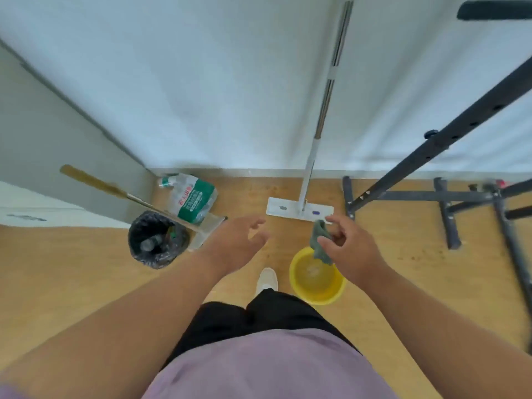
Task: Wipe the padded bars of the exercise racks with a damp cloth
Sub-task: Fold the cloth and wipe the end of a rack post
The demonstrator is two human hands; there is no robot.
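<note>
Wiping not begun: right hand (349, 249) pinches the cloth (320, 240) over the bucket (316, 279); left hand (239, 240) spread, empty; rack (431, 145) at two o'clock, untouched.

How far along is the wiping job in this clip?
Early. Done: the grey cloth is picked up, pinched in the right hand above the yellow bucket. In hand: only the cloth; the left hand is open and empty. Left: the black rack stands untouched to the right.
</note>
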